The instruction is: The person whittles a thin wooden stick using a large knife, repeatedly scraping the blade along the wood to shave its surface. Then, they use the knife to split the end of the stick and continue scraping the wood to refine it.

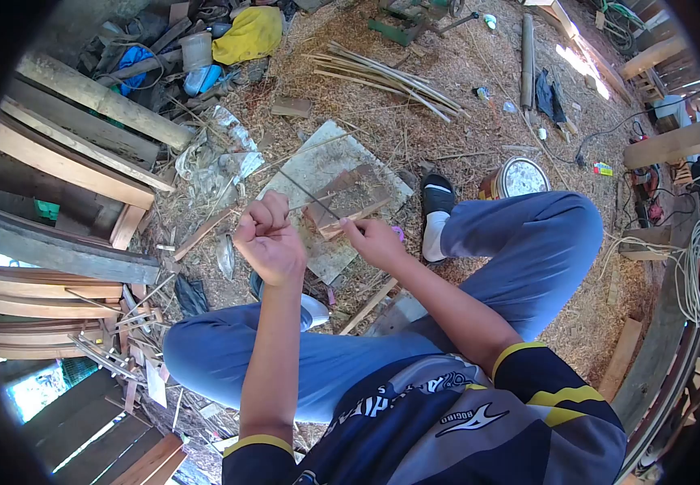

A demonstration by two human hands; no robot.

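Observation:
My right hand (372,244) is closed, with thumb and fingers pinching the near end of a thin dark rod (308,193). The rod slants up and left over a wooden block (359,192). That block lies on a pale, worn board (329,149) on the ground between my feet. My left hand (270,238) is raised left of the block, its fingers curled in. Whatever it may hold is hidden by the fingers.
Wood shavings cover the ground. A bundle of thin strips (390,79) lies ahead, with a round tin (523,177) by my right knee. Stacked curved timbers (67,242) stand at left. A coiled rope (696,271) hangs at right. A yellow cloth (248,35) lies at upper left.

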